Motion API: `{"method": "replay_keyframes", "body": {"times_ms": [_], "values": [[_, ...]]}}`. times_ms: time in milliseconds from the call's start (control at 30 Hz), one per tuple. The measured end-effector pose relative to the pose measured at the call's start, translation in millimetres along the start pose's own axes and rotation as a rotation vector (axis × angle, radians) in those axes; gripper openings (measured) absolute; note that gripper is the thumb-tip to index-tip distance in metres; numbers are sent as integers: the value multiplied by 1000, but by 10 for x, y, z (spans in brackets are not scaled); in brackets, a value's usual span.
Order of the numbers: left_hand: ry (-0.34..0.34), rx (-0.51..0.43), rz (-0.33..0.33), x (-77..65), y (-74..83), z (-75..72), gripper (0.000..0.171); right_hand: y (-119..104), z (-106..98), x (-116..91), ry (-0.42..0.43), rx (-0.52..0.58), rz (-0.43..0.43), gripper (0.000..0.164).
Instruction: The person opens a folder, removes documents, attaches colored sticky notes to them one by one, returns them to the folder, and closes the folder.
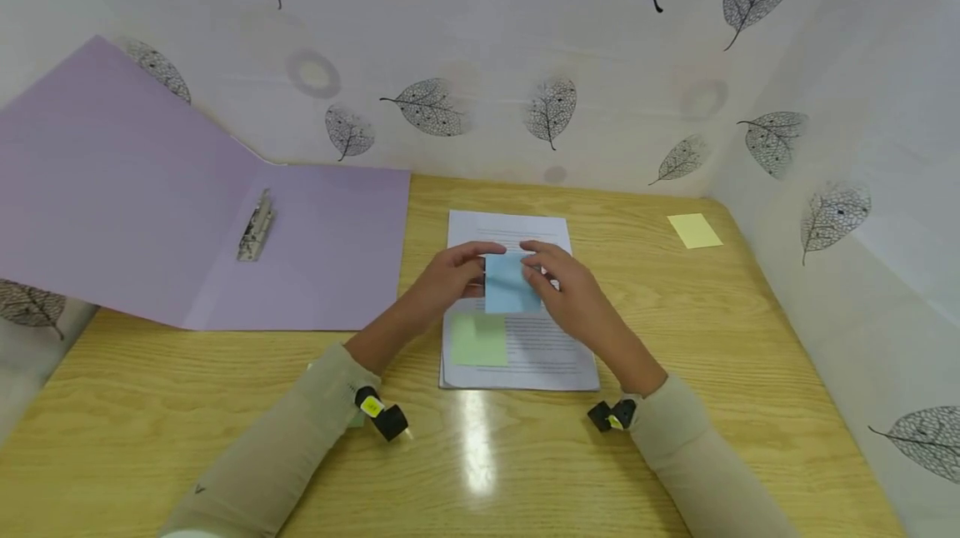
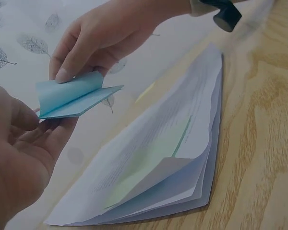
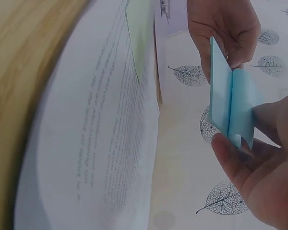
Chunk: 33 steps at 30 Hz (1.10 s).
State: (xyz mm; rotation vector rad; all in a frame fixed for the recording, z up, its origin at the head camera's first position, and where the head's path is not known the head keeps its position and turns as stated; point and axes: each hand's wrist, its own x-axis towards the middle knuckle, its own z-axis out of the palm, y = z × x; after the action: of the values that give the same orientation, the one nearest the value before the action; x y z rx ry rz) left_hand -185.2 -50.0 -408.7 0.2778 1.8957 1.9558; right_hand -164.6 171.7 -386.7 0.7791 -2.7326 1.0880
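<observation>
A pad of blue sticky notes [image 1: 512, 286] is held above a stack of printed paper [image 1: 555, 363]. My left hand [image 1: 448, 278] pinches the pad by its left edge. With thumb and fingers, my right hand [image 1: 567, 286] grips the top sheet [image 3: 244, 103], which curls up from the pad but still joins it along one edge. A pale green sticky note [image 1: 478, 341] lies on the lower left of the top page. In the left wrist view, the corners of the paper stack [image 2: 182, 177] bend upward.
An open purple folder [image 1: 330, 246] with a metal clip [image 1: 257, 227] spreads over the left side. One yellow sticky note [image 1: 694, 231] lies at the back right of the wooden table [image 1: 750, 355]. Something green [image 1: 357, 420] shows partly under the left sleeve. Leaf-patterned cloth borders the table.
</observation>
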Motion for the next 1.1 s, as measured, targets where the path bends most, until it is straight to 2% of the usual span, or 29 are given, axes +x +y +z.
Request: {"method": "replay_keyframes", "body": {"times_ms": [233,333,433,633,733,867,1100], "values": [[-91,24,57,9,-64,17,43,6,21,17,92,114,194,27],[-90,25,79,10,-101,20,43,21,34,19,93,146,213,29],[-71,52,97,14,-132,25,42,38,37,19,95,124,143,32],[-12,230,141,-13,-137,63,41,38,38,14,69,18,-128,37],[4,266,166,-28,-140,90,41,49,61,10,53,-69,-216,36],[26,249,183,-31,-146,107,41,50,80,7,61,-124,-237,31],[63,240,176,-11,-128,88,40,42,20,21,134,-91,-233,24]]}}
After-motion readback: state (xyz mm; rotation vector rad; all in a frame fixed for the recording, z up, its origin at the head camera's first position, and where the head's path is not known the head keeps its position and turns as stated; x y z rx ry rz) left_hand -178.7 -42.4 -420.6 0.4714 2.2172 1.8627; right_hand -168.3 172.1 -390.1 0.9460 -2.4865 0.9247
